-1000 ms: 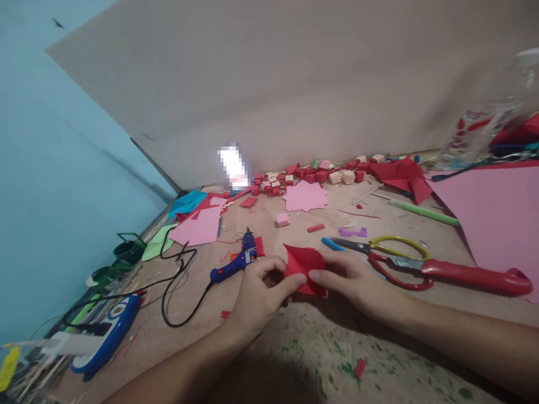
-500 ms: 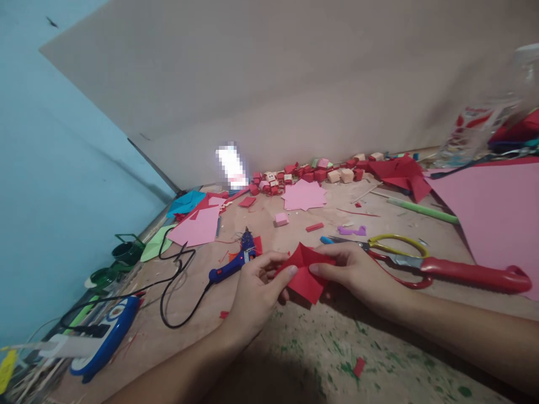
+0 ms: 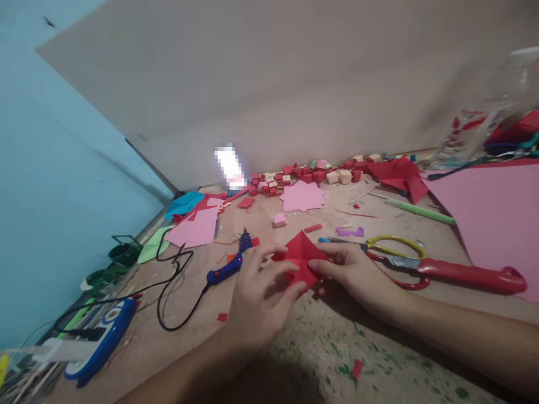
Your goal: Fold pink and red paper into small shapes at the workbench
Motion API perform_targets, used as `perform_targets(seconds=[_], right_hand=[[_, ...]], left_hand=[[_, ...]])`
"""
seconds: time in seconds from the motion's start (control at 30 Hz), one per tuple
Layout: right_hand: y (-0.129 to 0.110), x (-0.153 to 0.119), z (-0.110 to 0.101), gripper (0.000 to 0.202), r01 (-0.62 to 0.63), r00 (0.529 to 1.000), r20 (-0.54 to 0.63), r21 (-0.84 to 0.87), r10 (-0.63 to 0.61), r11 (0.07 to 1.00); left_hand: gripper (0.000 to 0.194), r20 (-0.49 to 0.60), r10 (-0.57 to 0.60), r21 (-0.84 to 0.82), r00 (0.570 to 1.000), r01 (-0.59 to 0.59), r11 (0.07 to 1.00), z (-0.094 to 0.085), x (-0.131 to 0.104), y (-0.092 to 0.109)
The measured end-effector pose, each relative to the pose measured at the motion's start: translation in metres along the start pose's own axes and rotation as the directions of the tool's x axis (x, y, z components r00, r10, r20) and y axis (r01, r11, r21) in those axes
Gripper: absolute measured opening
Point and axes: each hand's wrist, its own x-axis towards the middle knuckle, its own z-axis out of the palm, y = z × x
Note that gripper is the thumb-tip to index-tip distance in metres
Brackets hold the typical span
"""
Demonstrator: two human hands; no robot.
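Note:
A red square of folded paper (image 3: pixel 304 248) is held up above the table, one corner pointing away and creases running across it. Pinching its right side, my right hand (image 3: pixel 353 269) lays its thumb on the paper's face, with the other fingers partly hidden behind. My left hand (image 3: pixel 263 292) curves round the left side, its fingers somewhat spread at the left edge and its thumb at the lower edge. A blue glue gun (image 3: pixel 225 272) lies just beyond my left hand. Near my right hand are scissors (image 3: pixel 396 247) with yellow and red handles, beside a red-handled tool (image 3: pixel 471 275).
Small red and cream paper cubes (image 3: pixel 311 175) line the back by the board. Pink star-shaped paper (image 3: pixel 302 196), a pink cube (image 3: pixel 279 220) and a purple piece (image 3: pixel 350 231) lie ahead. The glue gun's black cord (image 3: pixel 162 303) loops left. A plastic bottle (image 3: pixel 471 129) stands right.
My left fingers have spread and shifted, the thumb sliding from the paper's face down to its lower edge. The red paper has turned and tilted slightly; my right hand keeps its hold.

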Motion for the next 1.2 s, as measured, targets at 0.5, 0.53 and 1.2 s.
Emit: perform_targets(seconds=[0.5, 0.53, 1.2], right_hand=[[-0.011, -0.004, -0.002, 0.054, 0.078, 0.984, 0.167, -0.116, -0.058, 0.99], [-0.011, -0.004, -0.001, 0.053, 0.079, 0.985, 0.165, -0.122, -0.058, 0.989], [-0.01, -0.009, 0.001, 0.038, 0.059, 0.97, 0.243, -0.177, -0.014, 0.982]], left_hand=[[0.009, 0.065, -0.006, -0.03, 0.998, 0.008, 1.0, -0.005, 0.002, 0.005], [0.01, 0.062, -0.056, -0.08, 0.997, 0.061, 0.995, -0.006, 0.002, 0.008], [0.034, 0.376, -0.526, -0.563, 0.763, 0.639, 0.525, 0.003, 0.007, 0.002]])
